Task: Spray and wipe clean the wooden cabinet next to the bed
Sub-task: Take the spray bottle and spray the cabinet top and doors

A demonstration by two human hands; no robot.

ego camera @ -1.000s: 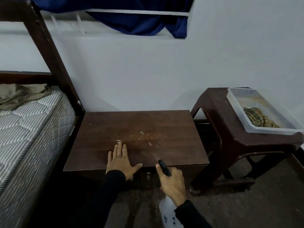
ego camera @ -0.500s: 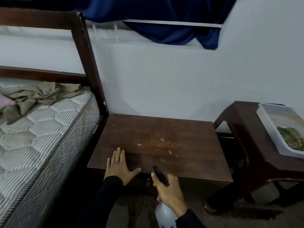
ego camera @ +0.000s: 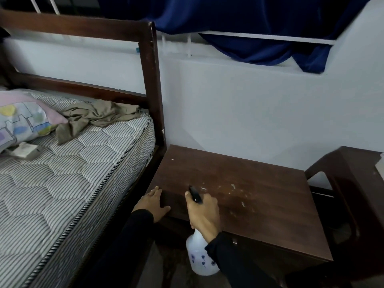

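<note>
Right hand (ego camera: 204, 215) grips spray bottle (ego camera: 200, 259), blue flower print, no readable text; left hand (ego camera: 152, 203) flat, fingers spread on cabinet (ego camera: 259, 200) near-left corner

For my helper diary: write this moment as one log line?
step: spraying | right hand: holds spray bottle | left hand: on cabinet corner | cloth: none seen

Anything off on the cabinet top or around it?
Pale flecks scattered on the dark wooden cabinet top, ahead of the white spray bottle in the right hand. Crumpled olive cloth lies on the striped mattress.
</note>
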